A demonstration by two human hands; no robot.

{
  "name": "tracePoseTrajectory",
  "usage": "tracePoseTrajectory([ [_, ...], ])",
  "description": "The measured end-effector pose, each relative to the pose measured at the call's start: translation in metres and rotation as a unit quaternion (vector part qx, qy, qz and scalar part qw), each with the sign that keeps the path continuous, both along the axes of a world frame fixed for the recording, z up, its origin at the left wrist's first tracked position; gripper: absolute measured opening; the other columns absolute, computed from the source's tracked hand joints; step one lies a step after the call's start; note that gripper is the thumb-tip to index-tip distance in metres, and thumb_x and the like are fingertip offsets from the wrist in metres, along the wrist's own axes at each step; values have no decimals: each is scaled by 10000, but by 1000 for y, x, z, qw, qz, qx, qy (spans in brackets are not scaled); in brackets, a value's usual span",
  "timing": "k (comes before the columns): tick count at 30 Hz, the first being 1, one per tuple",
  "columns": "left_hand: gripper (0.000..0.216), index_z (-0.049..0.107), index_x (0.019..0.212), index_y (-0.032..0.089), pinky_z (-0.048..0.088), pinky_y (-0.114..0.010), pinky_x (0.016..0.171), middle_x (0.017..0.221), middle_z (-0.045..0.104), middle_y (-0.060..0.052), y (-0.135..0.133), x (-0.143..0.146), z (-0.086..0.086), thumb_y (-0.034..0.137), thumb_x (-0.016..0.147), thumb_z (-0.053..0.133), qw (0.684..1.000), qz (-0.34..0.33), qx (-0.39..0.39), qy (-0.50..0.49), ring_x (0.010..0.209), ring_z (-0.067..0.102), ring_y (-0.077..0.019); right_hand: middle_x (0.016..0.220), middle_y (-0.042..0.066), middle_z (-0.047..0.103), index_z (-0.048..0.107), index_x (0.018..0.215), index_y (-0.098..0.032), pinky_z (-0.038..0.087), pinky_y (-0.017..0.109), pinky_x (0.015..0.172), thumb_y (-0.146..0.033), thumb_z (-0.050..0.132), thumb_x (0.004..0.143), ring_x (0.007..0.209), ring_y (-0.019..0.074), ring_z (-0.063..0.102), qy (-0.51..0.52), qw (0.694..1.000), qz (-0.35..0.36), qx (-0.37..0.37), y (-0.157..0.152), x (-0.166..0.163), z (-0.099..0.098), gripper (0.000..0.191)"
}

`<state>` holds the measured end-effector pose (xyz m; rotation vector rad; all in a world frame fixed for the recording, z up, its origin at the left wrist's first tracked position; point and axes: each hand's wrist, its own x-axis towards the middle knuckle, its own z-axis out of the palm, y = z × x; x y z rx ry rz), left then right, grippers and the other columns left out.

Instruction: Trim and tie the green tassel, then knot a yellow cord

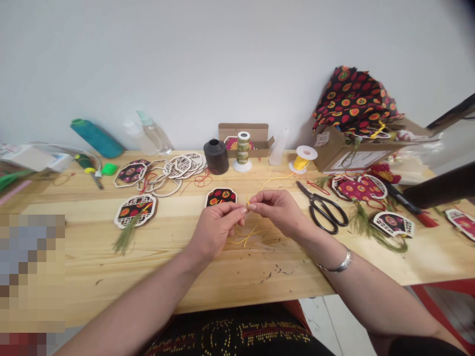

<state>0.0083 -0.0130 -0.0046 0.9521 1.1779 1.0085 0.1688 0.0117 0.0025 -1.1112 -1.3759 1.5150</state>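
My left hand [215,228] and my right hand [277,210] meet over the middle of the wooden table [230,277], fingertips pinched together on a thin yellow cord [248,236]. The cord loops down below my hands, and one strand runs back to a yellow cord spool [302,159]. A small dark patterned ornament [221,196] lies just behind my left hand. My right wrist wears a silver bracelet.
Black scissors [323,207] lie right of my hands. Wooden lattice ornaments [135,209] and several loose frames [174,170] lie at left. A black spool [215,155], a ribbon spool [243,148], clear bottles [154,133] and a cardboard box of patterned fabric [352,123] stand along the wall.
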Motion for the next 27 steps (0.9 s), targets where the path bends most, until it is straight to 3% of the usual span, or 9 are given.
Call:
tracePoseTrajectory([
  [8,127,702,689,166,225,-183,390,573,582,7,-1,-1,3,284,731,678,1000,-21,3,6,414,338,-30,611,-12,605,640,674,-150,378,231,553,-349,666,708,558,78,468,-69,997,5,46,0,0,3,204],
  [14,172,699,801,159,210,-198,377,725,675,-49,-2,0,8,314,731,677,999,-35,-20,-21,398,291,-27,633,-2,628,628,684,-156,411,241,580,-280,611,751,580,94,496,-123,987,-29,102,2,1,0,142],
  [22,148,702,760,158,237,-185,390,484,495,48,-1,-1,1,299,711,706,999,30,18,-6,408,317,-40,648,1,636,604,689,-167,420,243,600,-203,568,785,599,109,536,-182,965,-64,178,2,2,-2,109],
  [24,151,712,780,162,268,-190,394,615,608,6,-1,-1,1,294,706,708,999,41,26,7,437,374,-46,653,1,637,600,695,-168,416,240,596,-208,561,800,601,110,540,-194,959,-66,194,2,2,-3,119],
  [27,134,722,769,175,345,-205,436,1007,691,-74,-1,-2,2,293,706,707,996,59,36,50,593,539,-90,660,0,641,600,712,-172,410,237,587,-209,557,812,600,113,546,-212,950,-73,217,2,3,-6,115],
])
